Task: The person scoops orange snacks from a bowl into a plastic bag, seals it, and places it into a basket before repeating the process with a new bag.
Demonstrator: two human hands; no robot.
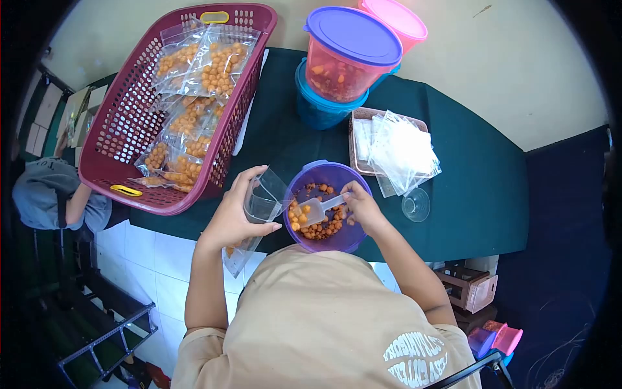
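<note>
My left hand (227, 216) is curled around a clear plastic bag (241, 254), whose mouth spreads open beside the bowl. A few orange snack balls show low in the bag, partly behind the wrist. In my right hand (364, 209) is the handle of a translucent plastic scoop (315, 211). Orange balls fill the scoop's front end, which hangs over the left part of a purple tub (355, 241) and close to the bag's mouth. More snack balls (332, 227) lie on the tub's bottom, browner than those in the scoop.
A maroon basket (223, 159) at left holds several filled bags (223, 68). Lidded tubs (353, 32) are stacked at the back. Right of the purple tub stand a small tray (354, 155) of bags (405, 149) and a clear cup (416, 205). Another person (55, 194) is at far left.
</note>
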